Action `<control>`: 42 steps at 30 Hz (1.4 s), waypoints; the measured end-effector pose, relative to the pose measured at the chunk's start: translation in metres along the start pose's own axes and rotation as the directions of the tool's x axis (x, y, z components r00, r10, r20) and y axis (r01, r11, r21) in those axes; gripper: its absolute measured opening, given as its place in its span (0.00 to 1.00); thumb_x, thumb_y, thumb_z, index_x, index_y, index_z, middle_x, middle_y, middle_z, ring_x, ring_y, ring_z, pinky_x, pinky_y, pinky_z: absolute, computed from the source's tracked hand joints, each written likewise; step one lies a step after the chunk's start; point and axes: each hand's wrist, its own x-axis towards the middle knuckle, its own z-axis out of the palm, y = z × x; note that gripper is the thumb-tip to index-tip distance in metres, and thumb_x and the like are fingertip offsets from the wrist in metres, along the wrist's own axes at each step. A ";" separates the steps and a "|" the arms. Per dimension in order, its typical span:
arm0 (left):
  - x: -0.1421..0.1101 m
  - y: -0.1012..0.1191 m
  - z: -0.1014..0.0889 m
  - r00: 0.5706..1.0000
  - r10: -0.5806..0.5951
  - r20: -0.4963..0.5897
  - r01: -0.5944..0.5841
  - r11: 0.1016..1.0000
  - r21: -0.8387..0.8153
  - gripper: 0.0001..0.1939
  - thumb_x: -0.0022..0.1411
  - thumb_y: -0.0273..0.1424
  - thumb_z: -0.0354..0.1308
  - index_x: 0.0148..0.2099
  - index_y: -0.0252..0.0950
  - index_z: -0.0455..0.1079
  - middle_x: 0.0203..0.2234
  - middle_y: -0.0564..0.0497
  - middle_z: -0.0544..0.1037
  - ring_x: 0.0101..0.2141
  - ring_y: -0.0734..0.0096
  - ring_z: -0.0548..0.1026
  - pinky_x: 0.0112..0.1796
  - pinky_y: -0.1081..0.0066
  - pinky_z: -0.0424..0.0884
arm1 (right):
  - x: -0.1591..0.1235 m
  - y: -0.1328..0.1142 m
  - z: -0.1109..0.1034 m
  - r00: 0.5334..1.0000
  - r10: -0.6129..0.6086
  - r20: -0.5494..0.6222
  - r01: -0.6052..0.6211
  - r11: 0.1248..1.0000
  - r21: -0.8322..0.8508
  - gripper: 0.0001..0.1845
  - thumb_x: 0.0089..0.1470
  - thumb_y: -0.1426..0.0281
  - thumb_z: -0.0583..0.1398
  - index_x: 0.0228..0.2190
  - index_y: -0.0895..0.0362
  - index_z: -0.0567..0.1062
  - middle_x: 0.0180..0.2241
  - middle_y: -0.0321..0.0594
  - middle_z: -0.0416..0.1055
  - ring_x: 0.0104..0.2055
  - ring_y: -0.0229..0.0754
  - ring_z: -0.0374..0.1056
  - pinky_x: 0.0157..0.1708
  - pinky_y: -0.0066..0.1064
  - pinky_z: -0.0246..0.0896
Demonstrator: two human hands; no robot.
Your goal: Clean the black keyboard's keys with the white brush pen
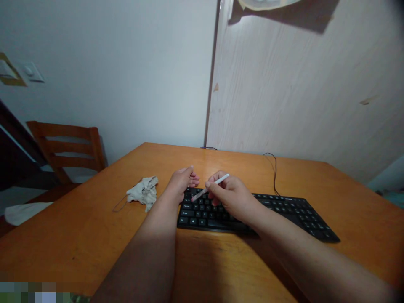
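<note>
- Black keyboard [227,224] lies flat on the table [78,235], seemingly for convenient reach.
- Right hand [235,195] pinches a white stick [221,179] like a pen, perhaps for precision, its tip at the left keys.
- Crumpled cloth [145,191] lies apart, leftward, maybe within reach.
- Left hand [183,181], fingers loosely spread, is at the keyboard's corner, probably steadying it.

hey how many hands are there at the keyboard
2: left hand by the keyboard, at its far left corner; right hand above it, holding a slim white stick.
</note>
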 end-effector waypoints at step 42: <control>0.000 0.002 0.001 0.999 -0.027 -0.017 0.027 0.999 0.026 0.16 0.67 0.37 0.59 0.29 0.33 0.70 0.25 0.45 0.80 0.21 0.75 0.76 0.23 0.79 0.67 | -0.024 -0.008 -0.070 0.980 -0.068 -0.187 0.000 0.940 -0.341 0.07 0.60 0.65 0.57 0.30 0.53 0.68 0.22 0.33 0.68 0.19 0.36 0.60 0.23 0.30 0.50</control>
